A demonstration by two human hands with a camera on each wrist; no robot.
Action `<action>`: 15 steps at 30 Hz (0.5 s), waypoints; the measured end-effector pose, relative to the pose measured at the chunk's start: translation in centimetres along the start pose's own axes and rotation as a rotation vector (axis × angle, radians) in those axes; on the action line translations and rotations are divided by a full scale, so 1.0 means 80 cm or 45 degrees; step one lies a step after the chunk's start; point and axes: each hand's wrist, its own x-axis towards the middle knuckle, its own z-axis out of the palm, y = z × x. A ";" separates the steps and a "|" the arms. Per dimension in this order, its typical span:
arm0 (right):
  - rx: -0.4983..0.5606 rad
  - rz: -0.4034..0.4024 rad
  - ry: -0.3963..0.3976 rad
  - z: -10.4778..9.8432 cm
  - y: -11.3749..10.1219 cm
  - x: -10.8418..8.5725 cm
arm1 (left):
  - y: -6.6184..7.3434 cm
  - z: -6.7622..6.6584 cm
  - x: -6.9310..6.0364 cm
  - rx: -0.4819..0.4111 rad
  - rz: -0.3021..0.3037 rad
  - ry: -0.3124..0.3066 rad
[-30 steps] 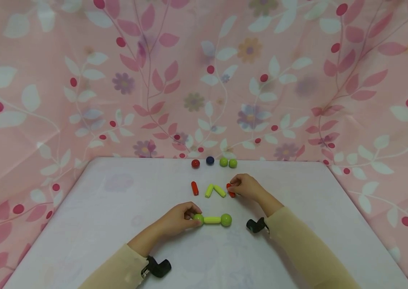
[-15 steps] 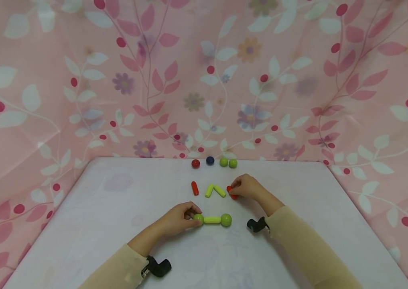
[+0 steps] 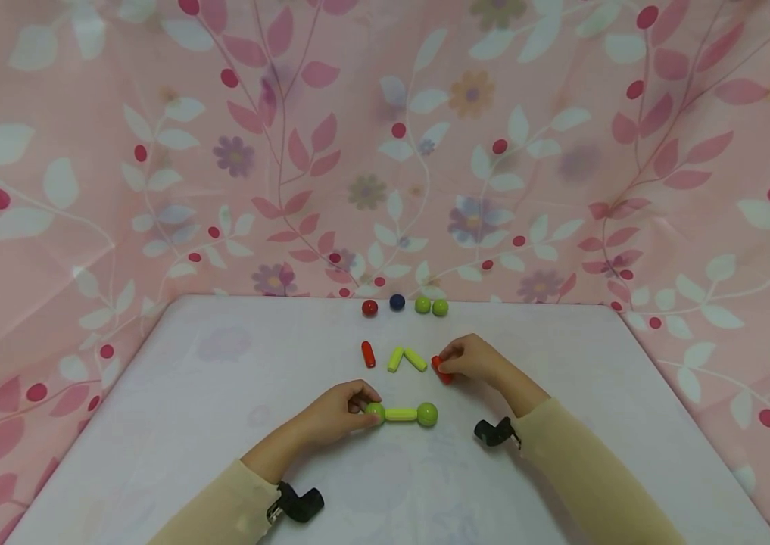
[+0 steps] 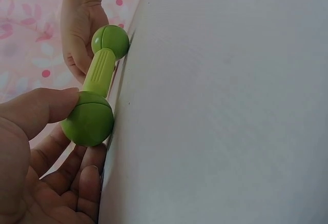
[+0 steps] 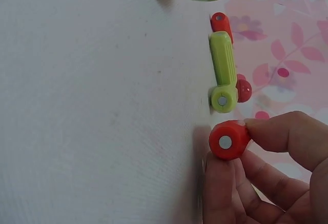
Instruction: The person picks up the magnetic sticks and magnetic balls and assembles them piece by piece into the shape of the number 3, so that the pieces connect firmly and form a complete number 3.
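My left hand [image 3: 338,412] grips one green ball [image 4: 88,120] between thumb and fingers. A yellow-green ridged rod [image 3: 400,415] joins that ball to a second green ball [image 3: 428,414], so the three lie in a row on the table. Behind and to the right, my right hand [image 3: 472,359] pinches a red rod [image 5: 229,140] by thumb and fingers; the right wrist view shows its end with a round silvery disc. Just left of that hand, two yellow-green rods [image 3: 415,359] lie in an upside-down V. Farther left lies another red rod [image 3: 368,354].
Along the white table's [image 3: 235,424] far edge sit a red ball [image 3: 369,308], a dark blue ball [image 3: 397,302] and two green balls [image 3: 431,306]. A pink flowered cloth [image 3: 385,151] hangs behind the table. Both wrists carry a small black camera [image 3: 299,503].
My right hand has shifted slightly right and nearer with the red rod, drawing it a little away from the yellow-green rods. My left hand and its ball have stayed put.
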 end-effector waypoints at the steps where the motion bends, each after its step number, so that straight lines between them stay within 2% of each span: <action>1: 0.033 -0.001 -0.010 0.000 0.001 -0.002 | 0.000 0.000 0.000 0.001 -0.001 0.000; 7: 0.273 -0.039 -0.116 0.002 0.001 -0.013 | -0.001 0.000 -0.001 0.005 -0.002 -0.002; 15: 0.358 -0.072 -0.180 0.007 0.002 -0.022 | -0.002 0.000 0.001 -0.005 0.000 -0.014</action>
